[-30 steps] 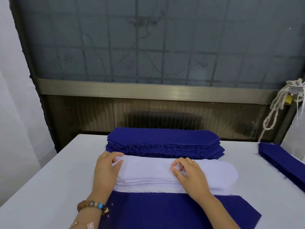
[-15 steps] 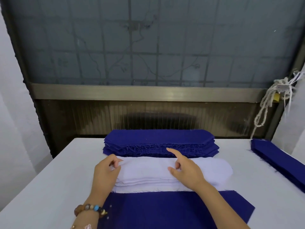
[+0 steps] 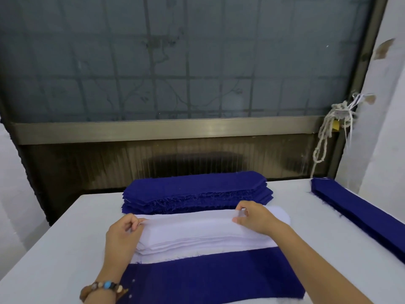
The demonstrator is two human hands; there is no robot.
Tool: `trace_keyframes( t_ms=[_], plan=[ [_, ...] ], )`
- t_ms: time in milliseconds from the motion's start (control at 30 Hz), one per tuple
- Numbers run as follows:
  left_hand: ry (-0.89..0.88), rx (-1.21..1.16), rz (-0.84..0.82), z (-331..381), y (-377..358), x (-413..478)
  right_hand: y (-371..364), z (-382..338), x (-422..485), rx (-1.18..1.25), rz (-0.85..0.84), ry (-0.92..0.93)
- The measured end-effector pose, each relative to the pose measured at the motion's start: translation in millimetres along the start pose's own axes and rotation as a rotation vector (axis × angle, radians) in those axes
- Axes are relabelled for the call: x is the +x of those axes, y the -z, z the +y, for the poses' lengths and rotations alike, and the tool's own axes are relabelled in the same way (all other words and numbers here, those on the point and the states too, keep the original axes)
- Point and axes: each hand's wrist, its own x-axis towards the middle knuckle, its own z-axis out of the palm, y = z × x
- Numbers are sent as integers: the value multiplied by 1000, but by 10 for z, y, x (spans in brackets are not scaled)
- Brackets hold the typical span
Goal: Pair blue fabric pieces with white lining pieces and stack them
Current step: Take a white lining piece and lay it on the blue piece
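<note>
Though flat before, lining piece (image 3: 188, 218) aloft.

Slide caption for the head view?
Left hand and right hand pinch the top white lining piece; blue fabric stack lies behind.

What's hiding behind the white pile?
A stack of blue pieces sits just behind the white pile. Its lower near edge is covered by the top white piece and the right hand.
</note>
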Motion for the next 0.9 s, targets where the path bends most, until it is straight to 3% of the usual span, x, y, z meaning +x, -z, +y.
trace_keyframes(
  t_ms=[200, 433, 600, 900],
  plan=[
    [-29, 100, 7, -33, -26, 8, 325, 460, -68, -122, 51, -158],
    [0, 149, 11, -27, -30, -20, 414, 830, -215, -17, 222, -337],
    [28, 87, 18, 80, -42, -59, 164, 818, -326, 161, 482, -250],
    [-11, 133, 109, 134, -44, -102, 31, 820, -418, 311, 687, -113]
  ],
)
